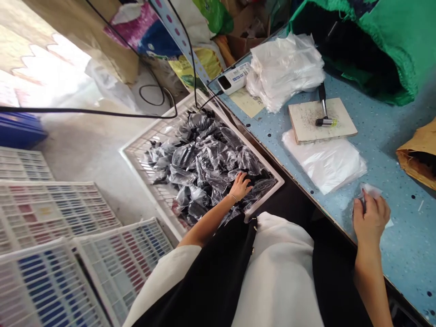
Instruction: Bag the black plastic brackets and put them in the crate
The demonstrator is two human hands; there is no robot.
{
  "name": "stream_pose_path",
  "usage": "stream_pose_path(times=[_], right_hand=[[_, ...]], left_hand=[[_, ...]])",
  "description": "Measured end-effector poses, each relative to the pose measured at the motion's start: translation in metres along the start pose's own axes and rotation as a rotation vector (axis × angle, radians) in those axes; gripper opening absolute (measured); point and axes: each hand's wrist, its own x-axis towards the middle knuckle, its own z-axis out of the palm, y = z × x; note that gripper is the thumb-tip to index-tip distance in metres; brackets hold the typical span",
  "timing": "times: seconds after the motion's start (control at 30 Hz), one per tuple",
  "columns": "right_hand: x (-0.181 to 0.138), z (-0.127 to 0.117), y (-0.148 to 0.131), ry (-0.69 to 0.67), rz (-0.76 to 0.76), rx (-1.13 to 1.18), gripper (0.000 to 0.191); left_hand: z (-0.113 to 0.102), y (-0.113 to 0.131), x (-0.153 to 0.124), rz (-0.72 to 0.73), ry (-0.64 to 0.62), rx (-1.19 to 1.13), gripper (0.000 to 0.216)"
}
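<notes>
Hands split between crate and table
The left hand (240, 186) lies spread on black packets (204, 159) in the white crate (139, 145); the right hand (371, 220) pinches a clear bag (373, 190) on the blue table (391, 136). Lifting one packet cleanly likely needs fingertips.

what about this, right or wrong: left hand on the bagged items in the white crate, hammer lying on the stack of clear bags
Wrong on one point: the head view shows the hammer lying on the pale board instead. The rest holds.
</notes>
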Motion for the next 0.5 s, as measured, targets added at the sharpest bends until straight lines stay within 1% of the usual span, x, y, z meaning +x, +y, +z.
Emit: stream_pose_path(times=[0.07,0.13,0.23,0.3,0.4,0.5], right_hand=[[0.001,0.0,0.0,0.007,0.0,0.001,0.053],[0.001,0.0,0.0,0.014,0.011,0.01,0.054],[0.003,-0.001,-0.002,0.024,0.005,0.031,0.053],[0.004,-0.001,-0.003,0.031,-0.011,0.045,0.052],[0.005,-0.001,-0.002,0.049,-0.035,0.051,0.051],[0.006,0.001,0.0,0.072,-0.061,0.035,0.05]], left_hand=[[0.002,0.0,0.007,0.027,-0.011,-0.018,0.034],[0.004,0.0,0.009,0.042,-0.016,-0.035,0.03],[0.007,-0.004,0.0,0.036,-0.016,-0.048,0.028],[0.006,-0.011,-0.009,0.009,-0.015,-0.045,0.029],[-0.003,-0.027,-0.02,-0.067,-0.006,-0.028,0.034],[-0.019,-0.041,-0.022,-0.15,0.002,-0.008,0.04]])
